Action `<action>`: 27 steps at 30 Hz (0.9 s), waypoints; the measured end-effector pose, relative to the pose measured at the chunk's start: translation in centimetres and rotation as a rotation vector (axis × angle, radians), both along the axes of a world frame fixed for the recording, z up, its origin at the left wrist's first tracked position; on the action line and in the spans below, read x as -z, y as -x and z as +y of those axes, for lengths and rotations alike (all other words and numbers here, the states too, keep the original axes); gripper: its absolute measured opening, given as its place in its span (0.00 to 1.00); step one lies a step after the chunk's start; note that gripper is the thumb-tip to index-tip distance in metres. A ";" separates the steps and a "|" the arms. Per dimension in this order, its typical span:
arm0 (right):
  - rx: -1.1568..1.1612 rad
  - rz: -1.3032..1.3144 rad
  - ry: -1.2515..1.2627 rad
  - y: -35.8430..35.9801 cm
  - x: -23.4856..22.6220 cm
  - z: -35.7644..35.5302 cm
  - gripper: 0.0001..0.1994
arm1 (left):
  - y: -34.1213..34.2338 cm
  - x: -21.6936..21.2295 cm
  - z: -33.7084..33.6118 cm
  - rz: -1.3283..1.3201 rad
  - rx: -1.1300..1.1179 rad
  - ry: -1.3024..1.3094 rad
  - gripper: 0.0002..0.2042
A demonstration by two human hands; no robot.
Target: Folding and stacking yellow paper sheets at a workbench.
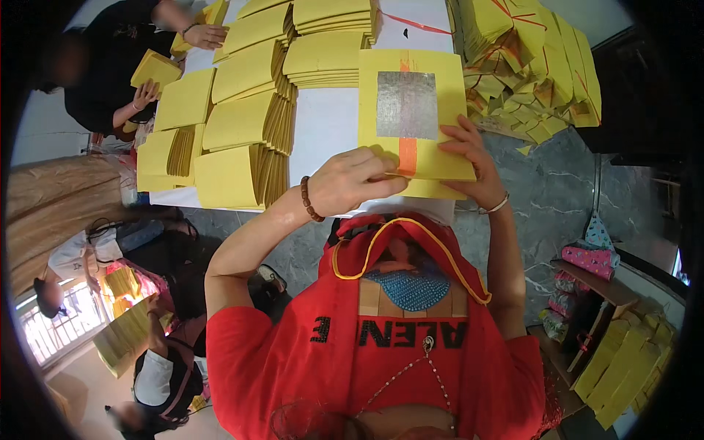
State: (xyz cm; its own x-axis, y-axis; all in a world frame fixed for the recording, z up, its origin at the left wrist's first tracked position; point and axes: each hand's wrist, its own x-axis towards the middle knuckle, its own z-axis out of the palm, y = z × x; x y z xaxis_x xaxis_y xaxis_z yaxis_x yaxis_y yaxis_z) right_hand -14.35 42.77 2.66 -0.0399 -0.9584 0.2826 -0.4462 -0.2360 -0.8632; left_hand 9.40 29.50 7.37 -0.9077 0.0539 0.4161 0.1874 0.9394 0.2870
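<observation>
A yellow paper sheet [450, 88] lies before me on the white table [326, 121], with a silver square [406, 105] and an orange stripe on it. Another yellow layer shows under its near edge. My left hand [353, 180] is closed at that near edge, fingers curled in and thumb below, beside the stripe. At the right edge, my right hand [477, 167] grips the near corner, its fingers over the paper and its thumb low by the near edge. Left of the sheet stand folded yellow paper stacks [246, 121] in rows.
At the far left a person [117, 66] handles yellow bundles. Large tied yellow paper piles [528, 66] stand at the back right. More yellow paper [623, 359] is by a wooden shelf [598, 282] at lower right. Other people [169, 374] are at lower left.
</observation>
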 end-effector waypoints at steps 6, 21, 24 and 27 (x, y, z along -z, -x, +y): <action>-0.034 -0.155 -0.014 0.3 0.5 0.1 0.22 | 0.1 -0.2 0.8 -0.009 -0.048 0.024 0.14; -0.025 -0.203 -0.013 -0.1 -0.2 0.2 0.21 | -0.3 -0.5 1.4 -0.025 -0.079 0.235 0.13; -0.027 -0.213 -0.015 -0.1 -0.2 0.2 0.21 | -0.1 -0.7 0.9 -0.042 -0.064 0.118 0.12; -0.019 -0.214 -0.014 -0.1 0.0 0.2 0.21 | 0.0 -0.5 0.8 -0.022 -0.056 0.179 0.12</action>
